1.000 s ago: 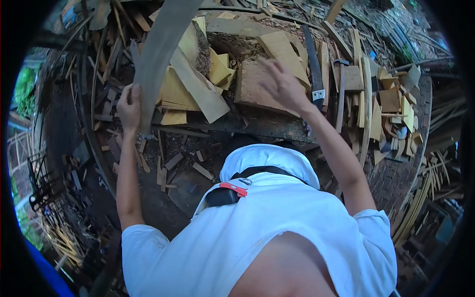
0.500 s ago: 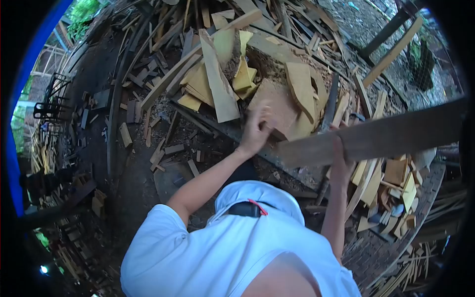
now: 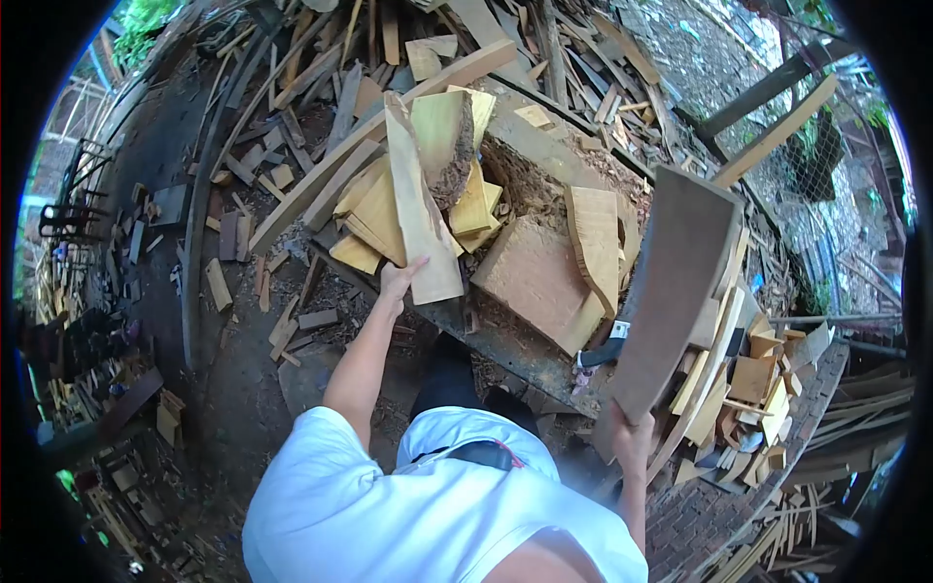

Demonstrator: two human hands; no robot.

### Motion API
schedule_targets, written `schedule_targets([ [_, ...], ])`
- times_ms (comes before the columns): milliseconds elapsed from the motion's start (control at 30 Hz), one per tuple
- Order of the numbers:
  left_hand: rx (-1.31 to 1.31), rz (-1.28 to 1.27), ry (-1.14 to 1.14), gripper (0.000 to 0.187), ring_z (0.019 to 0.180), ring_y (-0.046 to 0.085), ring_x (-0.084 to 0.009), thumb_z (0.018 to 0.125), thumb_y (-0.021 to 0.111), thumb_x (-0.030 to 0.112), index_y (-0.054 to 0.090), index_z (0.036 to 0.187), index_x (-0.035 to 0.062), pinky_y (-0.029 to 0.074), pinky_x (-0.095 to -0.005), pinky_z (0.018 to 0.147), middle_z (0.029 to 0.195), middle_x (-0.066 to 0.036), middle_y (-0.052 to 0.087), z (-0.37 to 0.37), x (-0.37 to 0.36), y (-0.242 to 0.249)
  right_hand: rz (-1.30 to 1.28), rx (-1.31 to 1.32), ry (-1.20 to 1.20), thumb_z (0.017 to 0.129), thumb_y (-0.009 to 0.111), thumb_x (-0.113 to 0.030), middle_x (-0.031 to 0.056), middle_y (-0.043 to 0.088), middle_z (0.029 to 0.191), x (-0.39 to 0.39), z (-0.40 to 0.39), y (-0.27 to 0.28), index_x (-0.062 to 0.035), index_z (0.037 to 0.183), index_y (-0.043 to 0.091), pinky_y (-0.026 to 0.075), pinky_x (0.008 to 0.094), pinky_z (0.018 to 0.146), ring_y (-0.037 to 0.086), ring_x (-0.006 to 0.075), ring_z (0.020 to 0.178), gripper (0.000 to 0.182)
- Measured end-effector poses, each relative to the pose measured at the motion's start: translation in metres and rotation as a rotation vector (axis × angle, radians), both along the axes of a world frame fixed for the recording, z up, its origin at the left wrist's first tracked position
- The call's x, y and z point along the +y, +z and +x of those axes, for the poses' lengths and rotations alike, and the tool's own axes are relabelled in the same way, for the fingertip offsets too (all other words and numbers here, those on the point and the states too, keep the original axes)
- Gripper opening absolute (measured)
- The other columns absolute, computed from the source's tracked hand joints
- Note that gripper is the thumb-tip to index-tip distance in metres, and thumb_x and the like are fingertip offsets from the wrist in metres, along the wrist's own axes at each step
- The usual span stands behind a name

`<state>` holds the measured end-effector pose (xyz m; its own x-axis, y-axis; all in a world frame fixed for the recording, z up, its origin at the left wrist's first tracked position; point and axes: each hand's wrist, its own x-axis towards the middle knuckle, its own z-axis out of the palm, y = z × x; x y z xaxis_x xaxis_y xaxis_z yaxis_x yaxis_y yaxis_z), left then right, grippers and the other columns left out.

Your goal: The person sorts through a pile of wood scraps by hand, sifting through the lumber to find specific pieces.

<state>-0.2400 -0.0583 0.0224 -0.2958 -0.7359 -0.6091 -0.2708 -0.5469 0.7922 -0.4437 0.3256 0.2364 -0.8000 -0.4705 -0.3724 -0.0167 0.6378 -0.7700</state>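
Note:
My left hand (image 3: 397,282) is closed on the lower left edge of a long pale board (image 3: 418,204) with bark edges, its thumb lying on the board's face. My right hand (image 3: 632,435) grips the lower end of a wide dark brown board (image 3: 675,287), which stands out away from me on the right. Between the two boards lie a thick brown wood block (image 3: 535,277) and a yellow slab (image 3: 591,238) with a wavy edge. Yellow offcuts (image 3: 374,219) lie under and beside the pale board.
A tool with a dark handle (image 3: 603,355) lies at the table edge, left of the brown board. Wood scraps (image 3: 758,379) are heaped at the right. Long planks (image 3: 360,136) and many offcuts lie beyond the table and on the floor at the left.
My left hand has moved left from the block onto the pale board. The dark brown board has swung from lying sideways to pointing away from me, and my right hand has come down and nearer to me.

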Motion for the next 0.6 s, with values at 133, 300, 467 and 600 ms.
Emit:
schedule_targets([
  [133, 0.400, 0.231, 0.189, 0.067, 0.104, 0.061, -0.0228, 0.077, 0.077, 0.024, 0.045, 0.128, -0.0039, 0.050, -0.0353, 0.088, 0.118, -0.013, 0.059, 0.007, -0.024, 0.038, 0.024, -0.022, -0.007, 0.086, 0.065, -0.011, 0.0058, 0.065, 0.088, -0.023, 0.013, -0.005, 0.0039, 0.101, 0.062, 0.046, 0.0290, 0.074, 0.059, 0.0130, 0.082, 0.021],
  [300, 0.443, 0.120, 0.046, 0.052, 0.103, 0.063, -0.0238, 0.088, 0.064, 0.024, 0.045, 0.129, -0.0035, 0.053, -0.0385, 0.090, 0.119, -0.016, 0.060, -0.017, -0.067, 0.074, -0.020, 0.056, -0.113, 0.085, 0.063, -0.011, 0.0078, 0.068, 0.084, -0.061, 0.020, 0.002, 0.0040, 0.098, 0.064, 0.047, 0.0301, 0.071, 0.062, 0.0149, 0.079, 0.020],
  [467, 0.446, 0.228, -0.054, 0.056, 0.095, 0.066, -0.0217, 0.080, 0.073, 0.027, 0.053, 0.121, -0.0057, 0.055, -0.0337, 0.083, 0.112, -0.014, 0.064, -0.086, -0.149, 0.061, 0.035, 0.033, -0.159, 0.085, 0.065, -0.014, 0.0085, 0.068, 0.088, -0.061, 0.025, -0.012, 0.0043, 0.102, 0.064, 0.047, 0.0299, 0.076, 0.062, 0.0156, 0.085, 0.025],
  [600, 0.409, 0.241, -0.045, 0.049, 0.101, 0.063, -0.0215, 0.084, 0.069, 0.019, 0.051, 0.121, -0.0061, 0.051, -0.0335, 0.086, 0.115, -0.015, 0.061, -0.115, -0.180, 0.023, 0.074, 0.004, -0.160, 0.086, 0.065, -0.016, 0.0081, 0.068, 0.086, -0.053, 0.036, -0.017, 0.0041, 0.099, 0.065, 0.048, 0.0305, 0.074, 0.062, 0.0157, 0.081, 0.024],
])
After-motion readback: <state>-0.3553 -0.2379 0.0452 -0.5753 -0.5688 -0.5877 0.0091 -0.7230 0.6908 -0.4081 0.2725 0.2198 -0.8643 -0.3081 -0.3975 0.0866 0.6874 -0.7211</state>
